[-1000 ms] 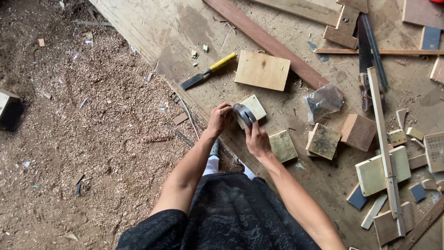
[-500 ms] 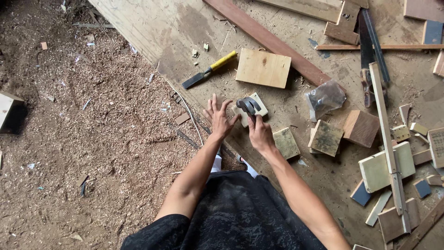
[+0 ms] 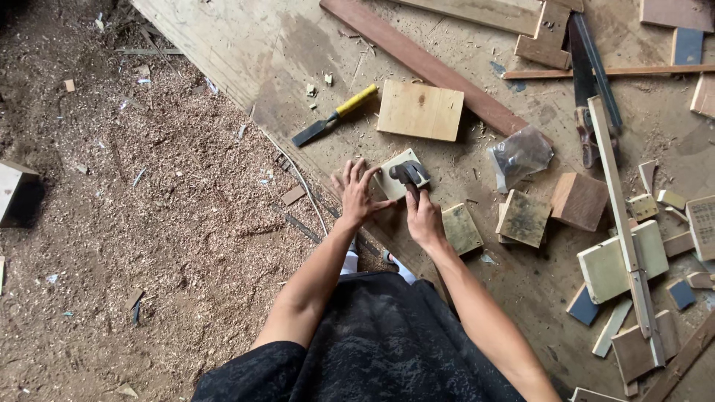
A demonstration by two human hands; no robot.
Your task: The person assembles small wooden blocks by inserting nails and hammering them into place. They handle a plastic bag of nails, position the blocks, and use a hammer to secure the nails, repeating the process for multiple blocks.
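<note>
Wood is everywhere: a big plywood sheet [image 3: 223, 45] lies on the ground, with sawdust [image 3: 149, 223] spread past its left edge. Near that edge sits a small pale block [image 3: 395, 175], the landmark for everything else. The left hand [image 3: 356, 195] lies flat with fingers spread, its fingertips touching the block's left side, gripping nothing. The right hand [image 3: 423, 217] is just below the block, clenched around the handle of a hammer [image 3: 410, 175], whose grey metal head sits over the block's right corner; I cannot tell whether the head touches the wood. Above and left of the block lies a chisel [image 3: 335, 115] with a yellow handle and dark blade. Directly above the block lies a pale square board [image 3: 421, 112], and beyond that a long reddish plank [image 3: 424, 63] runs slantwise. Right of the block is a crumpled clear plastic bag [image 3: 520, 155]. Below and right of the block, just beside the right hand, lies a greenish tile [image 3: 462, 228], with 1 more scuffed tile [image 3: 525, 218] further right. Well to the right, a long pale strip [image 3: 622, 216] crosses a scatter of small offcuts.
</note>
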